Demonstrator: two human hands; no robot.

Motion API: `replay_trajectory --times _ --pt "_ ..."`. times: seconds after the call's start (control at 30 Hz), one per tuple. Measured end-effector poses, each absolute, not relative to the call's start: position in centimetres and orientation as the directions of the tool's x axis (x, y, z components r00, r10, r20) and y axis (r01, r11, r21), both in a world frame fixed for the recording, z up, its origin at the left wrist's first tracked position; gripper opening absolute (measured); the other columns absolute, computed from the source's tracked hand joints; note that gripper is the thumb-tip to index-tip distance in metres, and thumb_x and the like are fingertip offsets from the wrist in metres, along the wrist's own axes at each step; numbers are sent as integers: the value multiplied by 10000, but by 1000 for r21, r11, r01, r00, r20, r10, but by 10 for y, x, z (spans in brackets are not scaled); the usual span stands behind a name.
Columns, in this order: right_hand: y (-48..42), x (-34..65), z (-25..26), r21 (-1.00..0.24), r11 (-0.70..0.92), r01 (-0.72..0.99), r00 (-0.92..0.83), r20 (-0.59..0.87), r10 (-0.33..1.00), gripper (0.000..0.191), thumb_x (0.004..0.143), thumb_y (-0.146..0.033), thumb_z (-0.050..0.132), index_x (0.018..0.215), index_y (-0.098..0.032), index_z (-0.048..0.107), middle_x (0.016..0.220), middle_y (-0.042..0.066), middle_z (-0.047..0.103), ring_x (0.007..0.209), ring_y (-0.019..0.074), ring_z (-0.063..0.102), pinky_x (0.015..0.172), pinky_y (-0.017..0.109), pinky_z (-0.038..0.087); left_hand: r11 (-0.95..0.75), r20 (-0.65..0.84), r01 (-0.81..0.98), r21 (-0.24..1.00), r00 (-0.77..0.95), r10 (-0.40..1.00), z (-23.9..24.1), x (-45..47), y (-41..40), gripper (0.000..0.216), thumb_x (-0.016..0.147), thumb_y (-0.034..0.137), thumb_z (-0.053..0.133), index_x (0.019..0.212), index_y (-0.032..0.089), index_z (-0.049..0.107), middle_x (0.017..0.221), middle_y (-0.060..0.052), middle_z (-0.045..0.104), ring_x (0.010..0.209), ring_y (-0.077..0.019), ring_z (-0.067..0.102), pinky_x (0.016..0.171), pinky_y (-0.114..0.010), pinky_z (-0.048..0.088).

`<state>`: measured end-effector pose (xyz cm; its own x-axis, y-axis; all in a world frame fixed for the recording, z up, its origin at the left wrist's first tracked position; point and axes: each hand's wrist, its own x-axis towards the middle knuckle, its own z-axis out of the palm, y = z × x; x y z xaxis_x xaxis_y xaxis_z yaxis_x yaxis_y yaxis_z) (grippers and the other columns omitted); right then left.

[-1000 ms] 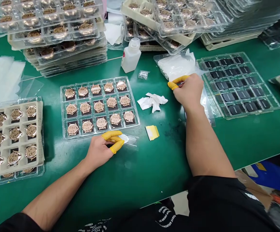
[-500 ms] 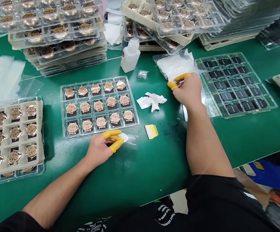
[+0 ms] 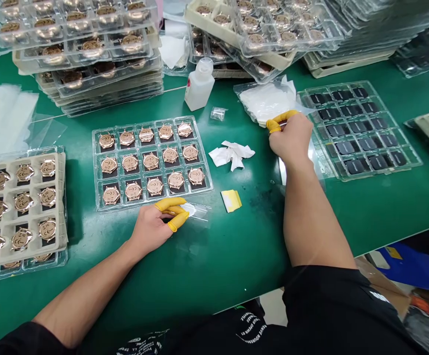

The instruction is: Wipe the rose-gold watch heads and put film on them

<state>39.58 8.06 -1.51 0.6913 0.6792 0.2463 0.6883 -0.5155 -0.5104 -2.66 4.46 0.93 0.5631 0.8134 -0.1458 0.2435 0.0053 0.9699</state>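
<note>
My left hand [image 3: 155, 224], in yellow finger cots, pinches a small clear plastic film [image 3: 198, 212] with a whitish patch, just off the front edge of a clear tray [image 3: 131, 203]. Rose-gold watch cases [image 3: 154, 186] fill that tray, backs up, with CE marks on them. Farther right, my right hand [image 3: 291, 135] has its cotted fingers curled together at the front of a plastic bag of white sheets [image 3: 268, 101]. What its fingertips hold, if anything, is hidden. Between the hands lie a crumpled white tissue [image 3: 232, 155] and a small yellow-and-white pad [image 3: 231, 201].
A white bottle [image 3: 199, 86] stands behind the tissue. Right of my right hand lies a clear tray with black pieces [image 3: 368, 144]. Stacked trays of watch cases [image 3: 99, 74] rise at the back, and a beige tray [image 3: 61, 207] sits at the left.
My right hand has moved slightly right, and its thumb and fingers have curled closer together by the bag. My left hand keeps its pinch on the film.
</note>
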Motion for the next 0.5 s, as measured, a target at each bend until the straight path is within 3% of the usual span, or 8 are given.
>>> replay_trajectory --times 0.17,0.37,0.5 --pt "80 389 -4 -555 -534 637 722 187 667 217 803 -120 745 772 -253 577 771 29 629 698 177 527 825 386 447 2 -136 234 972 558 819 10 -26 44 283 852 342 777 1089 196 830 817 -16 827 734 -153 793 820 -306 726" --pt "77 382 5 -549 -567 614 726 111 678 214 886 -119 732 1091 -158 688 1008 86 756 743 150 625 812 324 497 -9 -125 231 973 559 819 8 -27 44 283 852 333 779 1091 191 830 820 -15 826 732 -145 788 825 -299 725" --pt "74 379 13 -492 -547 677 704 215 677 278 896 -91 705 1173 -102 724 1059 115 773 695 127 563 768 297 470 -7 -129 231 973 567 813 7 -27 44 289 858 335 776 1102 189 828 825 -11 826 737 -142 788 831 -296 724"
